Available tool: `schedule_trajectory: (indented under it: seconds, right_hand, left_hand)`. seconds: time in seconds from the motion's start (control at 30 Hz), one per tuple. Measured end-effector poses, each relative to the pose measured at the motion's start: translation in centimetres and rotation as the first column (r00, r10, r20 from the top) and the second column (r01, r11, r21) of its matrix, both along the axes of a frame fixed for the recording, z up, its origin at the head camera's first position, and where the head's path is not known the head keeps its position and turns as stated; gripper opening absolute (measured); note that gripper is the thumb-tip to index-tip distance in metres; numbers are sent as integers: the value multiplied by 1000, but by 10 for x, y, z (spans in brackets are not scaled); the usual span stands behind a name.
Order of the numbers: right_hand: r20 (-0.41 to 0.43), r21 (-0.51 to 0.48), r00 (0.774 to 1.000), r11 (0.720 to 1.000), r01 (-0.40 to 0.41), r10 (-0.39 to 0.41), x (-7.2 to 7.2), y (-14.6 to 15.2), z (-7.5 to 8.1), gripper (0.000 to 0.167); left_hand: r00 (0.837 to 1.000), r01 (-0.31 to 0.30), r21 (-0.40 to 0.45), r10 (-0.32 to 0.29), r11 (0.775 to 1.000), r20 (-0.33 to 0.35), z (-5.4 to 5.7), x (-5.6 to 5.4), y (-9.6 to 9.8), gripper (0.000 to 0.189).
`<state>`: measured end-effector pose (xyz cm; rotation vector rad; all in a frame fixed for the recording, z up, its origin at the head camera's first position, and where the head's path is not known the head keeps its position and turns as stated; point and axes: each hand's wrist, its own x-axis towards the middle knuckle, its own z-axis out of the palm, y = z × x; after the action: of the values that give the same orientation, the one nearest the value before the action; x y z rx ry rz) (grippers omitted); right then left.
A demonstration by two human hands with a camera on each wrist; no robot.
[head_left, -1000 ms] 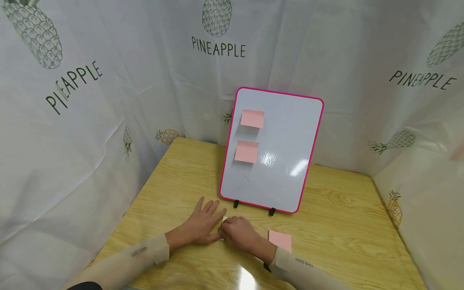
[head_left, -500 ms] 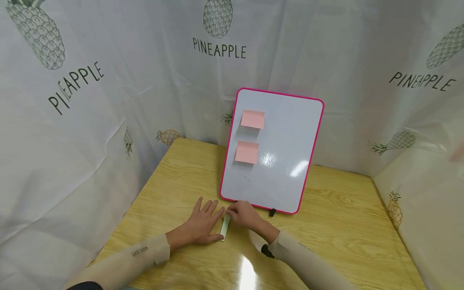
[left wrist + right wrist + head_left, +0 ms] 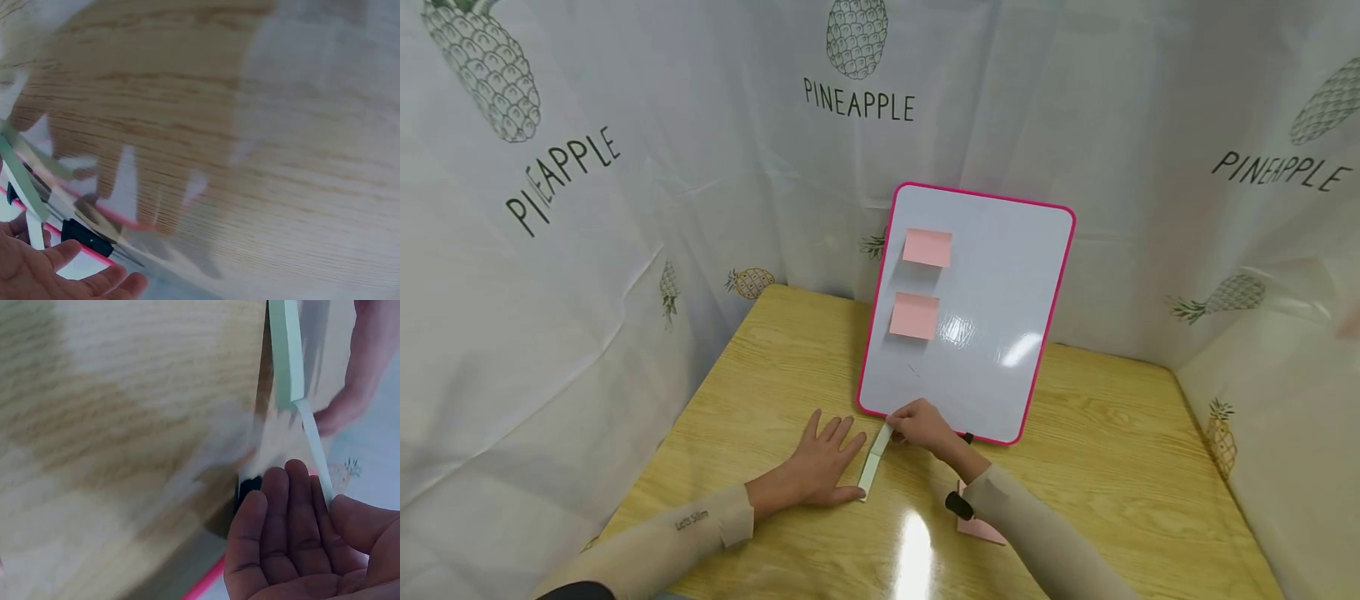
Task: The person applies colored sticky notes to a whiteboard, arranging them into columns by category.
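A narrow pale green sticky note pad (image 3: 867, 482) lies on the table in front of the whiteboard. Its top strip (image 3: 315, 447) is bent up from the pad, still joined at one end. My right hand (image 3: 923, 427) pinches the strip's free end between thumb and fingers, just before the board's lower edge. My left hand (image 3: 817, 468) rests palm down with fingers spread, its thumb touching the pad's near end. In the right wrist view, the right hand (image 3: 300, 550) has its thumb against the strip. The pad (image 3: 22, 181) shows at the left wrist view's left edge.
A pink-rimmed whiteboard (image 3: 985, 267) leans upright behind the hands, bearing an upper pink note (image 3: 927, 247) and a lower pink note (image 3: 914, 316). A pink note pad (image 3: 981, 532) lies partly under my right forearm. A black stand foot (image 3: 967, 437) shows below the board.
My right hand has moved away from me and to the right, from over the pad toward the board, drawing up the green strip. My left hand has stayed put.
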<state>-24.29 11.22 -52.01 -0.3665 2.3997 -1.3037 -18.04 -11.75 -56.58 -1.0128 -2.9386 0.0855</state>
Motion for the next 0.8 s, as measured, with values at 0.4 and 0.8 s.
schedule_trajectory:
  seconds: [0.4,0.8]
  right_hand:
    - [58,44,991,991,-126,123,-22,30,34,31]
    - [68,86,987,985,-151,146,-42,85,96,32]
  left_hand:
    - [1000,1,-10,0,1000,28,0,-1,1,85]
    - [998,-30,88,26,996,54,16,-20,3,78]
